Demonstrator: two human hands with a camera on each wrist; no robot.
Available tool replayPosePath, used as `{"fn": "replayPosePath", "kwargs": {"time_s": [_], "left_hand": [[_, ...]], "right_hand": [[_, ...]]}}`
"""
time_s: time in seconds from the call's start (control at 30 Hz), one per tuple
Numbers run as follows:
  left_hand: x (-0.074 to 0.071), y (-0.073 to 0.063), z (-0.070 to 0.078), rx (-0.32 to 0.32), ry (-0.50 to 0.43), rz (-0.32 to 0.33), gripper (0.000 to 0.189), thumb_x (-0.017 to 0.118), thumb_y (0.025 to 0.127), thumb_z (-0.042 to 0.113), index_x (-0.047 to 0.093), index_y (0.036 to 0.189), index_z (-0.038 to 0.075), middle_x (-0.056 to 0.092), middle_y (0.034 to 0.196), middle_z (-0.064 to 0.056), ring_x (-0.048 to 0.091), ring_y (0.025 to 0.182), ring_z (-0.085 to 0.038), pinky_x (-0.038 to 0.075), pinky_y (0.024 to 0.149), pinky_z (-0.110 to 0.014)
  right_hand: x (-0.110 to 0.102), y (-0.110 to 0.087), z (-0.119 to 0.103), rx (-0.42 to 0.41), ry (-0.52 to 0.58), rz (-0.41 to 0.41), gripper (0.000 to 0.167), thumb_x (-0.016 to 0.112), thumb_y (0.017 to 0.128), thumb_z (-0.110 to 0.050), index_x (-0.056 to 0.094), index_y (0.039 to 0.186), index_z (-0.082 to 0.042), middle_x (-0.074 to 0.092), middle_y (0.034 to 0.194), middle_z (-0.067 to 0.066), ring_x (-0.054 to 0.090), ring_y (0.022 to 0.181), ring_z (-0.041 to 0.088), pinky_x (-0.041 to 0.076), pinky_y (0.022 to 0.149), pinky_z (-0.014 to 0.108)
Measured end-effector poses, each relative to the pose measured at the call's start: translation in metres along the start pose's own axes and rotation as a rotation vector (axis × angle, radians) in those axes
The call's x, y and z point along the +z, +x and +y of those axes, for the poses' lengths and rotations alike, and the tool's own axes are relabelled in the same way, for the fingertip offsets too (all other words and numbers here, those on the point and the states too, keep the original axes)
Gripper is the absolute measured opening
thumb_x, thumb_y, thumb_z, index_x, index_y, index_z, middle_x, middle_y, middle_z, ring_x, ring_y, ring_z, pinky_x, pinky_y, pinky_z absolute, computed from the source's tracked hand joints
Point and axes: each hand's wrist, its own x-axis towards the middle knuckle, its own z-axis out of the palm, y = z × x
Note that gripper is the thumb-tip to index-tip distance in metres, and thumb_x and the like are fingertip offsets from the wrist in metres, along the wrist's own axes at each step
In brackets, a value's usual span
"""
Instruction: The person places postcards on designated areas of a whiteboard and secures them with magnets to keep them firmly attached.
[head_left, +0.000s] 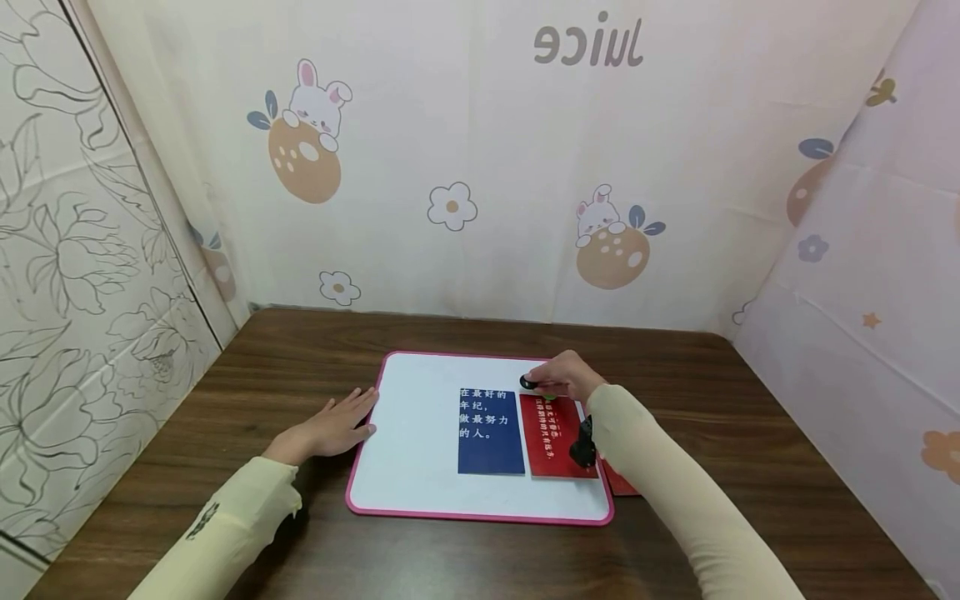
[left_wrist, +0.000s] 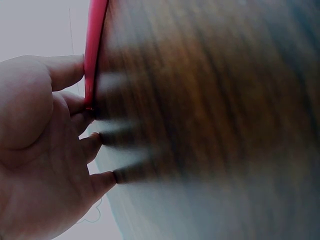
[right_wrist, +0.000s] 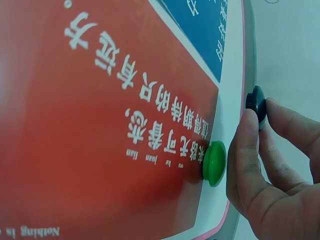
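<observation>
pinching round black disc (right_wrist: pixel 256 106), right hand (head_left: pixel 567 375) near flat red card (head_left: pixel 551 450); straight-fingered left hand (head_left: pixel 330 425) touching pink-rimmed whiteboard (head_left: pixel 412 442).

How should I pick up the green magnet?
Probably pinch the rim of the green magnet on two opposite sides, coming straight down from above. It lies with its round face up at the edge of the red card, and its rim stands up off the card, so fingertips should catch it.

Your left hand (head_left: pixel 333 425) touches the whiteboard's (head_left: pixel 412 442) left edge; your right hand (head_left: pixel 567 377) pinches near its far-right corner.
</observation>
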Motion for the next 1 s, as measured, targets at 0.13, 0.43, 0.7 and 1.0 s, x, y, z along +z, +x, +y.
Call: {"fn": "replayPosePath", "kwargs": {"time_s": [0.13,0.43,0.7,1.0], "left_hand": [[0.0,0.0,0.001,-0.003,-0.001,-0.002,0.062,0.047,0.101,0.024,0.019,0.149,-0.004,0.016,0.154,-0.025,0.009,0.141,-0.043,0.004,0.107,-0.064],[0.0,0.001,0.0,-0.001,-0.005,-0.002,0.063,0.047,0.1,0.024,0.019,0.149,-0.005,0.015,0.154,-0.025,0.009,0.141,-0.043,0.003,0.107,-0.065],[-0.001,0.001,0.0,-0.002,-0.003,-0.002,0.063,0.046,0.101,0.023,0.018,0.149,-0.005,0.015,0.154,-0.025,0.008,0.141,-0.043,0.003,0.107,-0.065],[0.001,0.003,-0.007,0.024,-0.024,0.01,0.065,0.047,0.1,0.028,0.019,0.149,-0.006,0.015,0.153,-0.027,0.007,0.141,-0.044,0.002,0.106,-0.066]], "right_hand": [[0.003,0.002,-0.002,-0.005,-0.003,-0.007,0.031,0.069,0.088,-0.01,0.065,0.113,0.007,0.067,0.098,0.018,0.069,0.077,0.022,0.055,0.077,0.033],[0.014,0.002,-0.008,-0.006,-0.013,-0.02,0.029,0.071,0.086,-0.007,0.066,0.11,0.008,0.067,0.098,0.019,0.069,0.08,0.024,0.055,0.076,0.032],[0.024,0.001,-0.013,-0.013,-0.025,-0.022,0.026,0.072,0.086,-0.008,0.068,0.107,0.007,0.067,0.098,0.019,0.069,0.08,0.026,0.055,0.077,0.033],[0.037,0.002,-0.012,-0.033,0.002,-0.039,0.025,0.073,0.084,-0.004,0.068,0.105,0.008,0.067,0.097,0.019,0.068,0.079,0.024,0.055,0.075,0.032]]}}
